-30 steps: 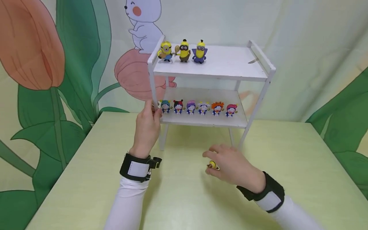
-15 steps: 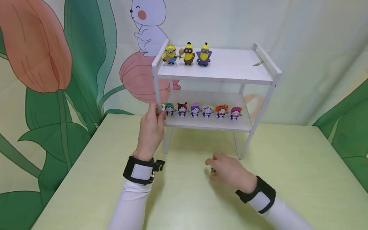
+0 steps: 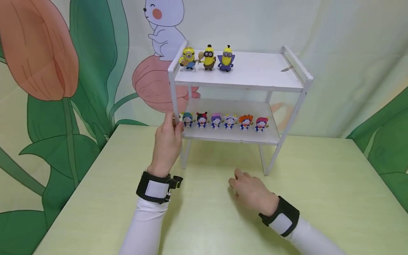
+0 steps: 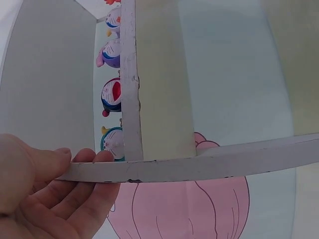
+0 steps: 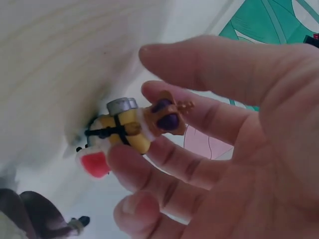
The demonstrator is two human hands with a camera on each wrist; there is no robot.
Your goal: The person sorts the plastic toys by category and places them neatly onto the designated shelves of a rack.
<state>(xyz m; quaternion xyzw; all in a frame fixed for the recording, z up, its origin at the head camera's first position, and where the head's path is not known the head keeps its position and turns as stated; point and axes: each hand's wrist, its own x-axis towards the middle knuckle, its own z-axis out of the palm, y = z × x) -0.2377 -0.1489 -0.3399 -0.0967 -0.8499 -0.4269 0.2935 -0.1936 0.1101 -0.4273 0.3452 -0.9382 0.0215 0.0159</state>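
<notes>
My left hand point(image 3: 167, 145) holds the left upright of a white two-tier shelf point(image 3: 255, 71); in the left wrist view thumb and fingers pinch its white bar point(image 4: 174, 169). Low over the table, my right hand point(image 3: 253, 191) curls its fingers round a small yellow toy figure point(image 5: 127, 129). It has silver goggles, a purple-and-gold crown and a red part at its lower end. One finger crosses in front of it; my thumb stays apart. The hand hides this figure in the head view. Part of a blurred dark figure point(image 5: 30, 214) shows at the right wrist view's lower left.
Three yellow Minion figures point(image 3: 208, 58) stand at the upper shelf's left. Several blue-and-white figures in coloured hats point(image 3: 216, 121) line the lower tier's front. The pale green table point(image 3: 204, 219) spreads before the shelf, with a printed curtain point(image 3: 350, 71) behind.
My right hand has shifted slightly nearer and left relative to the shelf, and the figure seen under its fingers is now hidden in the head view. The left hand keeps its hold.
</notes>
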